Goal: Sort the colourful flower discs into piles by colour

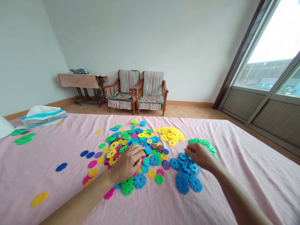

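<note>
Notched plastic flower discs in many colours form a mixed pile (126,136) on the pink cloth. My left hand (128,161) lies over the near side of that pile, palm down, fingers bent and thumb apart from them; no disc shows in its grasp. Just above a heap of blue discs (185,167), my right hand (199,154) is closed in a pinch. What it holds, if anything, is hidden. Behind that hand is a group of green discs (206,144), partly covered by it. A heap of yellow discs (172,134) sits farther back.
Loose discs, such as a yellow disc (39,199), are scattered at the left. A tissue pack (44,117) rests at the cloth's far left. Beyond the pink cloth (246,175) stand two wooden armchairs (152,84) and a covered sewing-machine table (78,80).
</note>
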The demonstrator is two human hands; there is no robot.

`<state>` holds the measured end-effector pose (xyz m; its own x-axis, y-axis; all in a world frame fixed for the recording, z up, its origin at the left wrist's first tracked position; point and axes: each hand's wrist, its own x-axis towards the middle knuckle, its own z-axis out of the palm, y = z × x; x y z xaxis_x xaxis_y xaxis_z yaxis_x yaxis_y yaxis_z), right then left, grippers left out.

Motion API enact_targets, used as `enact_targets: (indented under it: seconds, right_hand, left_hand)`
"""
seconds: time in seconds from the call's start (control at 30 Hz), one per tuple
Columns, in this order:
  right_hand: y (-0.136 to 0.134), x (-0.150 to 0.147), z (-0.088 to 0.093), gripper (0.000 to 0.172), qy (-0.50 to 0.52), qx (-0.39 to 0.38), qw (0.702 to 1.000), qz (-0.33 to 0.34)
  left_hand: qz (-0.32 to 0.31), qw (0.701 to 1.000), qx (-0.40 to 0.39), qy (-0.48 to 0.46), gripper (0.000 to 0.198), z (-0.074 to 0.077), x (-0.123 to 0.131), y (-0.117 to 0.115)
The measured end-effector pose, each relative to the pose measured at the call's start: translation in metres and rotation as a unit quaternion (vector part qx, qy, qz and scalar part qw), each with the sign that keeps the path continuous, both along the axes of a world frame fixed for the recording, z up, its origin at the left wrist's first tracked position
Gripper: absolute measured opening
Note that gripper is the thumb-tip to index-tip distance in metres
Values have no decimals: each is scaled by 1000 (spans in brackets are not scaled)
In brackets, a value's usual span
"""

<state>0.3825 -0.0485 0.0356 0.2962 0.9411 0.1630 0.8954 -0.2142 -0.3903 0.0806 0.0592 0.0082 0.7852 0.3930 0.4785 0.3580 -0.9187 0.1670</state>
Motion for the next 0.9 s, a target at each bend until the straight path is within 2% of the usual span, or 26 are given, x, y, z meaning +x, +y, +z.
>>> enact_targets:
  seconds: [0.07, 0.13, 0.23, 0.3, 0.4, 0.53, 0.7, 0.9]
  right_hand:
    - [1, -1, -4, 28, -44, 21, 998, -26]
    - [2, -13, -7, 25, -51, 75, 996, -19]
    - [2, -46, -11, 23, -1, 128, 987, 95]
    - [1, -70, -13, 28, 13, 118, 974, 191]
    - [-1, -96, -16, 41, -9, 78, 965, 250]
    - [4, -105, -21, 39, -53, 50, 969, 237]
    - [10, -104, -29, 16, -105, 60, 961, 249]
    - [5, -108, -23, 31, -74, 40, 974, 208]
  left_hand:
    - [-5, 1000, 6, -4, 22, 0, 0, 0]
    - [-5, 1000, 8, -5, 22, 0, 0, 0]
    - [-4, 1000, 5, -2, 22, -1, 0, 0]
    - [-3, 1000, 4, -1, 23, 0, 0, 0]
    - [-1, 1000, 8, -3, 23, 1, 1, -1]
    - [-3, 1000, 15, 1, 23, 2, 2, -2]
    - [1, 1000, 8, 7, 24, -2, 1, -1]
    - [2, 1000, 12, 10, 25, -2, 0, -1]
